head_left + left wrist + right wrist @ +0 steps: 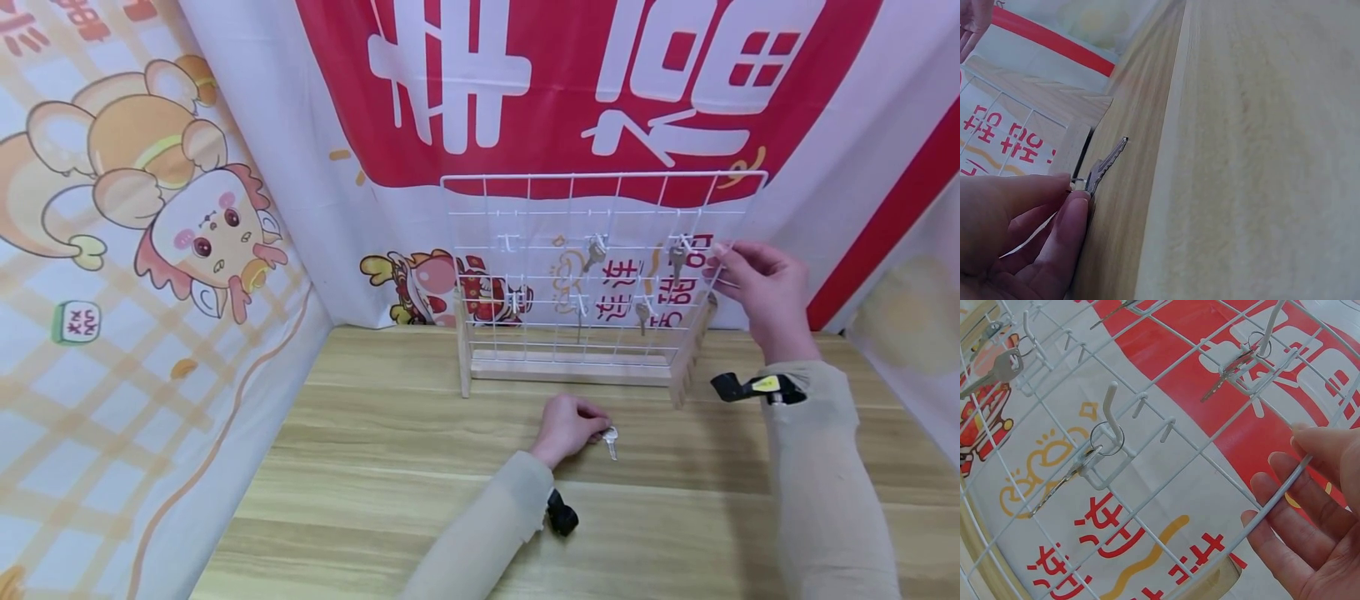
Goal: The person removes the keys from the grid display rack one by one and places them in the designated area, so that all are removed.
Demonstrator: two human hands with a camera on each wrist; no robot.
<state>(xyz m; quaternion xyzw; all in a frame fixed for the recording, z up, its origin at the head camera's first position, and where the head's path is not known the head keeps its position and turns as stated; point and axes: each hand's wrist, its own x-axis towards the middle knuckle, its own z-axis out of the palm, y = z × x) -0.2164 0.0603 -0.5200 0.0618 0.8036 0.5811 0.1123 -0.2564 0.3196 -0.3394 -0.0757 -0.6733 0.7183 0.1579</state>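
Observation:
My left hand [568,429] is low over the table in front of the rack. Between thumb and fingertips it pinches the ring of a small silver key [1107,164]; the key's blade sticks out past the fingertips. My right hand [768,287] holds the right edge of a white wire grid rack [551,177], with the thumb and fingers at its border wire in the right wrist view. Keys hang by rings from hooks on the grid: one upper key [595,252], another near the right hand [1229,372], and a lower key [1069,475].
Wooden feet [678,379] and a crossbar [570,367] carry the rack on the wood-grain table [360,467]. White hooks without keys [507,243] are on the grid's left side. Behind hangs a red and white printed cloth [562,100]; a cartoon cloth [172,350] borders the left.

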